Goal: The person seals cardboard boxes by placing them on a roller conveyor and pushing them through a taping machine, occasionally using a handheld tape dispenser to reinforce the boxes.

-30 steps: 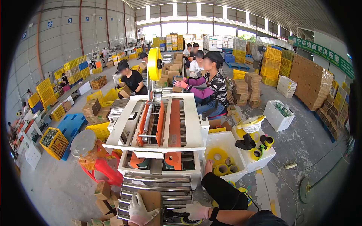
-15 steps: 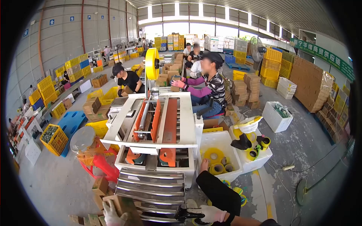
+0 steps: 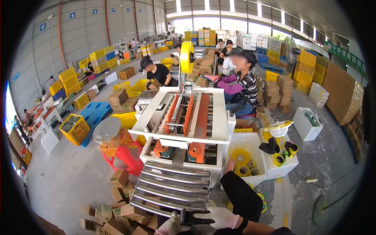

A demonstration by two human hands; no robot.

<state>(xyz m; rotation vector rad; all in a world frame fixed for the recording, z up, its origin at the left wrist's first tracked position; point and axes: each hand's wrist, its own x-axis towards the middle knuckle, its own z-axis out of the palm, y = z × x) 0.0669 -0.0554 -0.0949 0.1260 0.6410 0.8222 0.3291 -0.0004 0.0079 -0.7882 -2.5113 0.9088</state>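
My right hand (image 3: pixel 219 217), in a white glove with a pink cuff, is wrapped round a black handheld tape dispenser (image 3: pixel 190 217) at the bottom centre. Close by its left end is my gloved left hand (image 3: pixel 169 226), fingers drawn together; whatever is between them is hidden. Both hands are at the near end of the metal roller conveyor (image 3: pixel 172 183). Small brown cardboard boxes (image 3: pixel 133 212) lie heaped to the left of and below the rollers.
Beyond the rollers stands a white carton-sealing machine (image 3: pixel 156 132) with a yellow tape roll (image 3: pixel 187 57). On its left is a red stool (image 3: pixel 131 150); on its right, a white foam bin (image 3: pixel 258 172) holds tape rolls. Co-workers (image 3: pixel 239 84) sit farther along the line.
My left hand has left a cardboard box and come right, beside the tape dispenser. The view has turned left, showing more of the box heap. My right hand keeps its hold.
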